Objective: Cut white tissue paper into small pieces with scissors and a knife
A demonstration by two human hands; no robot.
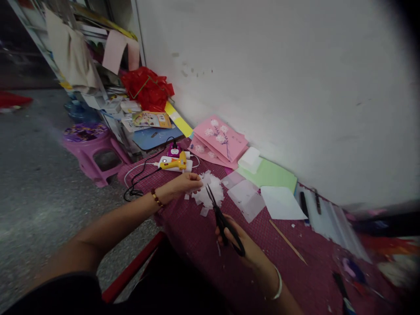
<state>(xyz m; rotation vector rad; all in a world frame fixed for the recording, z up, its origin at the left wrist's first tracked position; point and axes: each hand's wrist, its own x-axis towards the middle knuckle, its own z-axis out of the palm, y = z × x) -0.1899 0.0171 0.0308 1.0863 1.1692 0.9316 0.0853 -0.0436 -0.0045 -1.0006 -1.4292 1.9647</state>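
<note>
Left hand: my left hand [189, 183] was pinched at the fingertips at the edge of the white pile, on what looked to be a thin scrap [201, 185], probably to offer its edge to the blades.
Right hand: my right hand [251, 249] was wrapped around the handles of the scissors [218, 212], and the tips pointed at the left fingers, apart from the other hand, likely so the cut could be small and controlled.
Pile: the white pile [201, 199] lay on the red cloth [193, 240] just under both sets of tips, presumably so trimmings fell where they could be gathered.
Sheets: the clear sheets [247, 201] lay just right of the pile, within easy reach, I judged.
Cards: pink cards [219, 140] were stacked near the wall, perhaps to spare them from clippings.
Glue gun: the yellow glue gun [173, 163] rested on the power strip [188, 166], possibly to hold it off the cloth.
Stick: a thin stick [288, 241] lay loose, well to the right.
Writing: the top card bore a few dark characters, too small to read; the booklet [152, 119] had print I could not make out.
Brands: none legible on the scissors or glue gun.
</note>
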